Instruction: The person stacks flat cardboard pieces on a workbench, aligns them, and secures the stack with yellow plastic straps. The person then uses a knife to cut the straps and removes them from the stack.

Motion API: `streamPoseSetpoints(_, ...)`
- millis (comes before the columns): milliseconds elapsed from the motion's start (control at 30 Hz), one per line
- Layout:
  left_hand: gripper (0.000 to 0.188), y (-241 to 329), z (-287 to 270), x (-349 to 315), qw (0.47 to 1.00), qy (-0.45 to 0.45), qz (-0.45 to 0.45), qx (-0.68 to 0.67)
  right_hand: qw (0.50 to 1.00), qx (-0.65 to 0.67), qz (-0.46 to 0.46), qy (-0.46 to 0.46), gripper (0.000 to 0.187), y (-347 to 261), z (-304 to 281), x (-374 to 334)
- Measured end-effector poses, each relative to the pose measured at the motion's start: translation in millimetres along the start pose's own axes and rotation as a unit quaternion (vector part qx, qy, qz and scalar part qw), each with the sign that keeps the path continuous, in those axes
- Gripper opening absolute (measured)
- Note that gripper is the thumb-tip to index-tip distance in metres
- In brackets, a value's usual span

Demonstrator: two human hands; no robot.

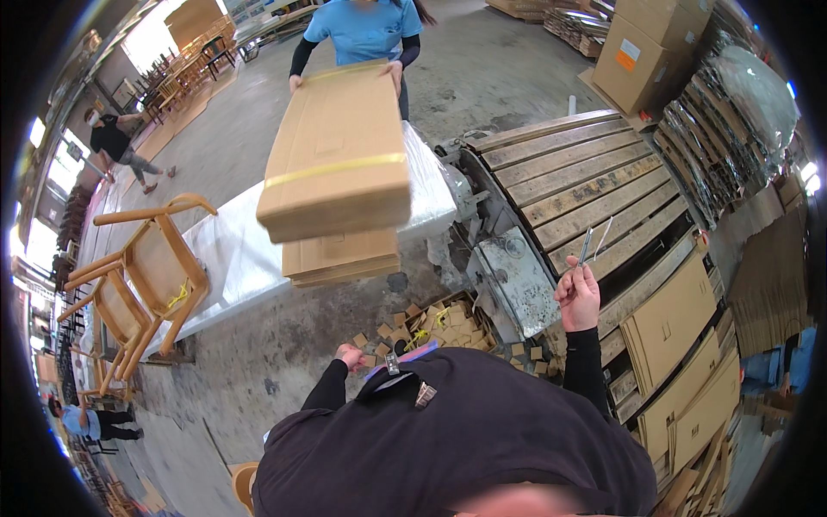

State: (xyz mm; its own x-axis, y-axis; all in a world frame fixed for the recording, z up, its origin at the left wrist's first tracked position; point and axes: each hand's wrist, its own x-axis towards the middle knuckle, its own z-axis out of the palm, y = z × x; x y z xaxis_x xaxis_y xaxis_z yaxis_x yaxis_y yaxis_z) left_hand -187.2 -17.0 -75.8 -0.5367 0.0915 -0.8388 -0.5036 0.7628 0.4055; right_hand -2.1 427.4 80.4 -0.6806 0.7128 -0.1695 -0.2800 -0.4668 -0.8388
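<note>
My right hand (578,297) is raised over the near edge of a slatted wooden platform (586,172), its fingers pinched round a slim grey pen-like tool (587,245). A thin white strip (606,234) shows beside the tool's tip; I cannot tell if it is held too. Low in front of my body is my left hand (351,357), fingers curled in, close to scattered cardboard pieces; what it holds, if anything, is hidden. Facing me, a person in a blue shirt (366,34) grips a strapped bundle of flat cardboard (336,138) by its far end, above another cardboard stack (340,257).
Wooden chair frames (159,267) stand at the left by a film-covered table (233,250). A grey metal box (517,280) adjoins the platform. Cardboard sheets (668,323) lie at the right, with large cartons (633,65) behind. Another person (121,142) is at the far left.
</note>
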Motion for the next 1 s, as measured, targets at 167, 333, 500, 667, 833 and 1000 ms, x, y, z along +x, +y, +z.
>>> streamPoseSetpoints(167, 0.016, -7.6, -2.4, -1.2, 0.995, 0.048, 0.054, 0.07, 0.999, 0.006, 0.015, -0.041, 0.022, 11.2, 9.8, 7.3)
streamPoseSetpoints(333, 0.017, 6.8, -3.9, 5.0, 0.988, 0.084, 0.12, 0.038, 0.998, -0.008, 0.035, -0.057, 0.022, 23.2, 21.3, 15.9)
streamPoseSetpoints(500, 0.016, 93.0, -51.3, 8.4, 0.82, 0.403, 0.406, 0.014, 0.992, -0.045, 0.102, -0.066, 0.022, 43.2, 50.3, 23.6)
streamPoseSetpoints(667, 0.015, 208.6, -141.1, 4.8, 0.677, 0.456, 0.56, 0.143, 0.971, -0.063, 0.185, -0.137, 0.021, 72.7, 100.8, 18.7)
streamPoseSetpoints(833, 0.025, 267.3, -182.0, 34.3, 0.65, 0.373, 0.539, 0.384, 0.959, -0.036, 0.22, -0.176, 0.023, 98.9, 152.6, 9.7)
streamPoseSetpoints(1000, 0.02, 280.4, -194.9, 68.6, 0.638, 0.285, 0.503, 0.51, 0.957, -0.017, 0.213, -0.197, 0.026, 120.4, 186.0, 1.7)
